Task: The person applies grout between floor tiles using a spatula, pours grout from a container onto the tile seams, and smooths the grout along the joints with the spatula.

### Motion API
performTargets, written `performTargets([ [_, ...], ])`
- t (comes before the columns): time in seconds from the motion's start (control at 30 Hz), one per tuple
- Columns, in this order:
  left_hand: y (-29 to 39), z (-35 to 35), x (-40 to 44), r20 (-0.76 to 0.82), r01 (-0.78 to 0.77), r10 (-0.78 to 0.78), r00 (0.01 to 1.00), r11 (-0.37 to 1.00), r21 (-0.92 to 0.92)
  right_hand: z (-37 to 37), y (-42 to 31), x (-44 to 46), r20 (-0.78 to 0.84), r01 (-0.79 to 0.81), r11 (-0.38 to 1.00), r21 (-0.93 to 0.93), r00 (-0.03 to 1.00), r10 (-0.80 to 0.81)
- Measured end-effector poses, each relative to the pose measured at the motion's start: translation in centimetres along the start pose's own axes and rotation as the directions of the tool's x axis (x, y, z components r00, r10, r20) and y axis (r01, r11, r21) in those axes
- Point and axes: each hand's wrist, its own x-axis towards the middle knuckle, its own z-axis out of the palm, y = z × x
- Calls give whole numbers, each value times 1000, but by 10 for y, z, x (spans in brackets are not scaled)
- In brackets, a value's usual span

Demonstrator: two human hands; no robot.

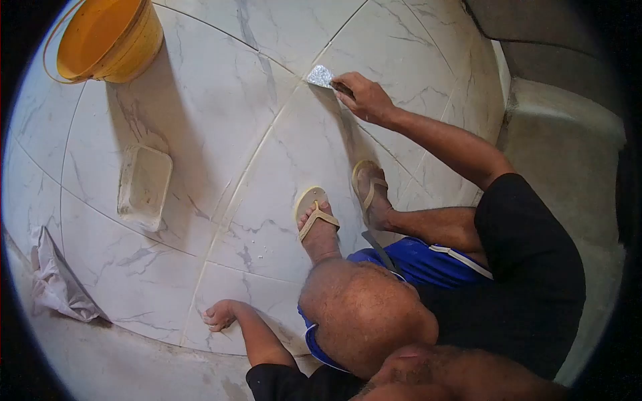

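A scraper with a shiny flat blade (320, 76) is gripped by its handle in my right hand (366, 98). The blade meets the white marbled floor tiles (261, 180) beside a crossing of joint lines. My left hand (219, 315) rests on the tiles at the lower left, its fingers curled in and nothing visible in them. Small white crumbs lie on the tile between the left hand and my sandalled foot (319, 224).
A yellow bucket (137, 50) stands at the upper left. Below it sits a whitish rectangular tub (148, 187). A crumpled pale cloth or bag (59, 284) lies at the left floor edge. A grey ledge (562, 127) runs along the right.
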Motion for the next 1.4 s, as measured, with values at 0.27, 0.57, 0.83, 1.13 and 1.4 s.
performTargets([
  [0.27,9,6,1,-55,-30,30,998,999,-12,-1,6,1,-92,104,995,-6,990,-104],
  [0.57,-5,16,7,-86,-27,29,996,999,27,-27,-3,24,-80,200,958,-207,972,-220],
  [0.83,3,-5,0,-48,-22,23,999,999,23,-48,-6,61,37,379,827,-416,915,-401],
  [1.13,3,-6,-2,-58,-8,9,998,1000,22,-56,18,76,85,415,777,-472,899,-429],
  [1.4,-2,0,3,-47,13,-13,999,1000,3,-77,49,93,98,395,760,-517,909,-406],
])
